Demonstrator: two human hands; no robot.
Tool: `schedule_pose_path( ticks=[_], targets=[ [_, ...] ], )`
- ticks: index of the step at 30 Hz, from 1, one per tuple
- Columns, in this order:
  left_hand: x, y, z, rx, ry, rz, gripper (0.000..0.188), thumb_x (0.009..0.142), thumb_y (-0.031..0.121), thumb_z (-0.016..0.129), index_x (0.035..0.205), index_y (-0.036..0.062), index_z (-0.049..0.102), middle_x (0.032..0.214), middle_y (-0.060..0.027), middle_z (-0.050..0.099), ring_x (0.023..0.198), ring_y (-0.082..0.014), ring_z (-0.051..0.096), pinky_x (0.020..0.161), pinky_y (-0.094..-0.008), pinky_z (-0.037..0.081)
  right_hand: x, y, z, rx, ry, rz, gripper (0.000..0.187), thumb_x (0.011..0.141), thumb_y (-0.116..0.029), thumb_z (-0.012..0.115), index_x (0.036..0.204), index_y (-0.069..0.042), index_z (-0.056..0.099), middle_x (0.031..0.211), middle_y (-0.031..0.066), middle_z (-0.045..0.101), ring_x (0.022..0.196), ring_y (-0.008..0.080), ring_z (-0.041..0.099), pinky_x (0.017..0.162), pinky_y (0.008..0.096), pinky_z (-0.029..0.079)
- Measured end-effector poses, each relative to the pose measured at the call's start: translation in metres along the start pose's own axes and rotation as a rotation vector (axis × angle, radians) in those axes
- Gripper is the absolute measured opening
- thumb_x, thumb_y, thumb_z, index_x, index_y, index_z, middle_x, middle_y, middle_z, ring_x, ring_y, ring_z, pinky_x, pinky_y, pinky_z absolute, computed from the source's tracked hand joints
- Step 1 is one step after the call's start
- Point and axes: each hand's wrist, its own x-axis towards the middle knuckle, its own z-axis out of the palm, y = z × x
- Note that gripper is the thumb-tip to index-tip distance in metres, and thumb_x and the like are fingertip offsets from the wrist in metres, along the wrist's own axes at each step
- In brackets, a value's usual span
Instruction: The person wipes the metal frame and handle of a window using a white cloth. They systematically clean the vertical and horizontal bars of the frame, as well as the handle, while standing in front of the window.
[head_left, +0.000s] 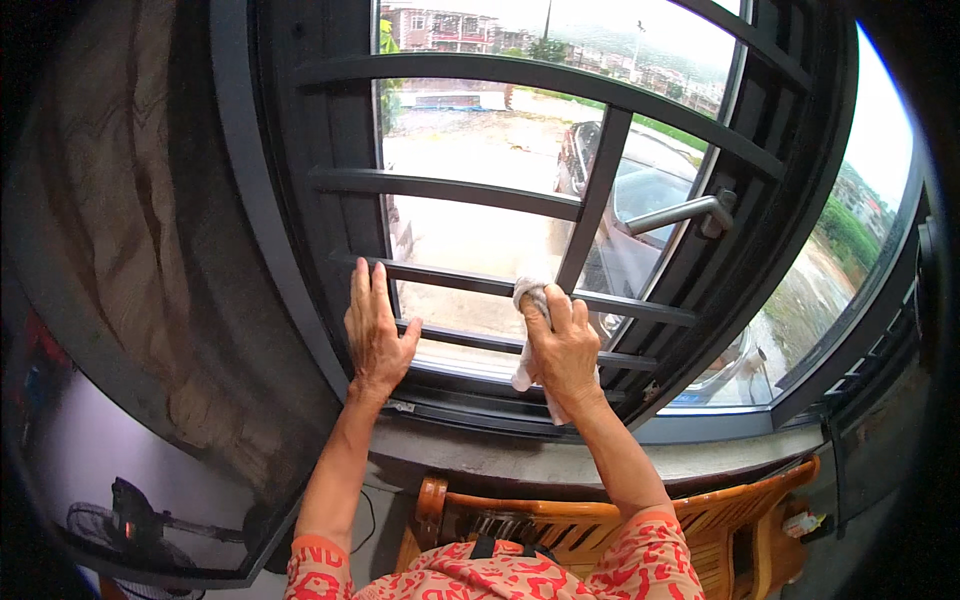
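A window with a dark grey frame and bars (450,186) fills the middle of the view. My right hand (565,350) is closed around a white cloth (527,375), pressed at a low crossbar near where an upright bar meets it. Part of the cloth hangs below my fingers. To the left, my left hand (378,330) rests with its fingers stretched out on the left side of the frame, beside the ends of the lower bars. A grey window handle (680,213) sticks out on the right side of the frame.
Below the sill (480,455) stands a wooden bench (560,515). A brown curtain (140,230) hangs at the left, above a dark-edged screen (130,440) and a black fan (130,525). Outside the glass a parked car (645,190) shows.
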Motion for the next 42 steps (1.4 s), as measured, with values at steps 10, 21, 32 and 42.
schedule_pose_path(
  ticks=[10,21,32,42],
  targets=[
    [0.000,0.094,0.056,-0.124,0.104,0.192,0.064,0.074,0.019,0.073,0.129,-0.0015,0.047,0.128,-0.0169,0.047,0.122,-0.0329,0.041,0.101,-0.0462,0.028,0.070,0.031,-0.019,0.230,0.460,0.345,0.049,0.081,-0.009,0.069,0.127,-0.002,0.053,0.110,0.0219,0.049,0.095,0.0379,0.057,0.074,0.0422,0.051],
    [0.000,0.115,0.082,-0.064,0.144,0.210,0.064,0.079,0.033,0.067,0.130,0.0010,0.044,0.127,-0.0182,0.045,0.124,-0.0382,0.038,0.103,-0.0499,0.029,0.018,0.024,0.020,0.306,0.339,0.386,0.049,0.086,-0.018,0.066,0.124,0.007,0.048,0.093,0.0209,0.051,0.078,0.0344,0.058,0.054,0.0405,0.052],
    [-0.004,0.120,0.073,0.108,0.028,0.234,0.086,0.061,0.018,0.076,0.135,-0.0027,0.036,0.129,-0.0237,0.040,0.126,-0.0425,0.037,0.102,-0.0506,0.033,0.117,0.047,-0.030,0.593,0.547,0.369,0.052,0.083,-0.014,0.067,0.125,0.010,0.047,0.100,0.0254,0.056,0.084,0.0369,0.062,0.067,0.0431,0.051],
    [-0.005,0.116,0.075,0.014,-0.028,0.275,0.063,0.063,0.009,0.072,0.119,-0.0073,0.048,0.119,-0.0263,0.048,0.116,-0.0471,0.043,0.102,-0.0535,0.034,0.098,0.036,-0.023,0.434,0.399,0.420,0.063,0.079,-0.013,0.071,0.130,0.009,0.041,0.096,0.0244,0.053,0.076,0.0328,0.065,0.057,0.0367,0.056]
  ],
)
